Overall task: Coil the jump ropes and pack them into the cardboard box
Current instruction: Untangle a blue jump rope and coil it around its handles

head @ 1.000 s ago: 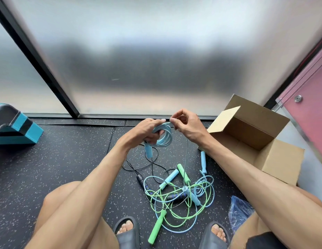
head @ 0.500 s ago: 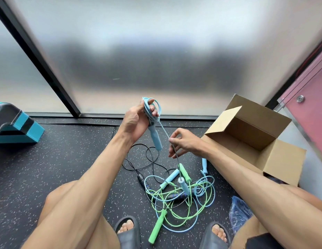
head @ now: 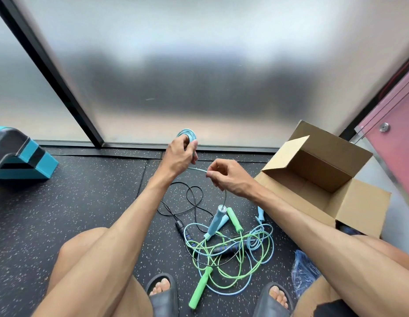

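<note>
L hand point(head: 180, 154), left of box point(head: 359, 209), gripped a blue coil point(head: 186, 134), nearly wound. R hand point(head: 226, 177) pinched its tail, handle point(head: 215, 221) dangling. Box looked empty as far as seen. Other ropes point(head: 224, 249) lay tangled on floor left of box, uncoiled. No writing legible.

Four jump ropes point(head: 200, 287), one cardboard box point(head: 363, 207) — two hands point(head: 179, 156) point(head: 226, 177), two slippers point(head: 162, 304), one plastic bag point(head: 304, 271)

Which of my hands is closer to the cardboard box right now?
Right. The right hand, pinching the blue rope, is just left of the cardboard box; the left hand, gripping the coil, is farther left.
</note>
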`<action>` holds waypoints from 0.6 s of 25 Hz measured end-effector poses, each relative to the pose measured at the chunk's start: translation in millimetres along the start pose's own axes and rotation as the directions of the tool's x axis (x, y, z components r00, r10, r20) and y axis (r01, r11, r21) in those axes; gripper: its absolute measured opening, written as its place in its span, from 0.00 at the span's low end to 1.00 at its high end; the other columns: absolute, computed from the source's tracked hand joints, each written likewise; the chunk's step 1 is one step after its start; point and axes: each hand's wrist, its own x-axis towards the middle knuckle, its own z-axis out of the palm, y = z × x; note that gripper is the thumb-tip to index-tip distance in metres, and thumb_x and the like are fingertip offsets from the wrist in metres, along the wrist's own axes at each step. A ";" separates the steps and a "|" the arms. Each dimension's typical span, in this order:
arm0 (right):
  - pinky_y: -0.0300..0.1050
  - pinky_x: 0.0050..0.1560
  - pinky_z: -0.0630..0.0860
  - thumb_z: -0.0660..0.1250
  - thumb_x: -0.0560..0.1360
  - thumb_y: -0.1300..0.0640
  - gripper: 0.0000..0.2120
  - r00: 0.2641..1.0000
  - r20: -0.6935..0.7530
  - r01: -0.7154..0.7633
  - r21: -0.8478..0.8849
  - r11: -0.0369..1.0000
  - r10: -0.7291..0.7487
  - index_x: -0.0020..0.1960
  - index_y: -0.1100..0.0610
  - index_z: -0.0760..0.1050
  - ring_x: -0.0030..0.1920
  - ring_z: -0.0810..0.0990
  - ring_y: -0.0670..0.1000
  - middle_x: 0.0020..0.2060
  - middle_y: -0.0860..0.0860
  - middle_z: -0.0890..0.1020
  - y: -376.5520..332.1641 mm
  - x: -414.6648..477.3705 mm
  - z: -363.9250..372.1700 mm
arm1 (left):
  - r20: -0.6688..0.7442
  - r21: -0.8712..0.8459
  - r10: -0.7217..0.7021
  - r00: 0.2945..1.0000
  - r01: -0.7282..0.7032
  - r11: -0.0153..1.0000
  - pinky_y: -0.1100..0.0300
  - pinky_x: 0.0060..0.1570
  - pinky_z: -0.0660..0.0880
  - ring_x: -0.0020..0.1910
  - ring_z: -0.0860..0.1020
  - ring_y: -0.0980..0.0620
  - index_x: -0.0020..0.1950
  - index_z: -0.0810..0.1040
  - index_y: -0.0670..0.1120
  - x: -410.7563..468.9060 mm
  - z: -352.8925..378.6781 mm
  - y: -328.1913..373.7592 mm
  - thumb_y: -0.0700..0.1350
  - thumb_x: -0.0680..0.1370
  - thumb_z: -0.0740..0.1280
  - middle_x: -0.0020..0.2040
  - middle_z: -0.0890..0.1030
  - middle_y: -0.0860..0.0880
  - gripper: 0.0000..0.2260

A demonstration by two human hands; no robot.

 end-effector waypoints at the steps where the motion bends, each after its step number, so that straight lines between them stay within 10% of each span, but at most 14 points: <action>1: 0.42 0.31 0.72 0.66 0.79 0.60 0.05 0.998 -0.050 0.031 -0.015 0.999 -0.032 0.44 0.58 0.77 0.29 0.73 0.46 0.30 0.50 0.78 -1.4 0.0 -0.8 | 0.088 0.060 -0.034 0.996 0.029 0.998 0.60 0.32 0.77 0.29 0.81 0.55 0.49 0.77 0.38 -1.1 1.3 0.1 0.45 0.83 0.60 0.33 0.83 0.46 0.11; 7: 0.34 0.33 0.68 0.67 0.79 0.58 0.08 0.957 -0.238 0.137 -0.127 0.982 -0.165 0.43 0.60 0.80 0.29 0.71 0.40 0.31 0.44 0.77 -4.5 2.6 -14.5 | 0.533 -0.011 -0.165 0.830 0.202 0.979 0.62 0.25 0.70 0.22 0.71 0.52 0.44 0.80 0.38 -11.8 14.3 13.8 0.47 0.85 0.53 0.25 0.74 0.47 0.21; 15: 0.46 0.39 0.74 0.67 0.79 0.53 0.10 0.965 -0.258 0.052 -0.013 0.999 -0.053 0.48 0.60 0.74 0.35 0.74 0.48 0.36 0.52 0.77 7.6 11.4 -26.3 | 0.622 -0.320 -0.051 0.781 0.313 0.894 0.60 0.27 0.60 0.22 0.58 0.52 0.38 0.75 0.41 -17.0 4.8 24.4 0.53 0.84 0.57 0.25 0.61 0.48 0.22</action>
